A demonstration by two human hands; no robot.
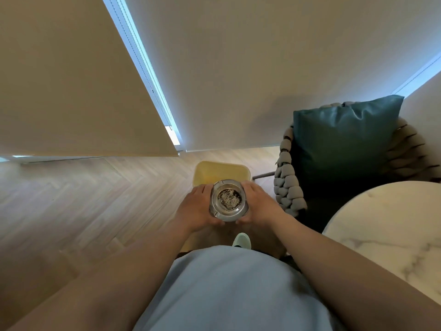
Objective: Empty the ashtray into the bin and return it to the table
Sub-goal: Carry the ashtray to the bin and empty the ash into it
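Head view, looking down. The ashtray [229, 200], a round glass dish with notched rim, is held upright and level between both hands above the floor [95, 199], in front of the person's torso. The left hand [195, 209] grips its left side and the right hand [259, 204] its right side, the fingers [250, 187] of each curled around the rim and clamped on the glass. Grey-brown ash still covers the dish's bottom. The yellow bin [222, 172] stands on the floor just beyond the ashtray, its near edge hidden behind it. The round marble counter [386, 225] lies to the right, well apart from the ashtray. A woven chair [287, 187] with a teal cushion [343, 139] stands beside the bin.
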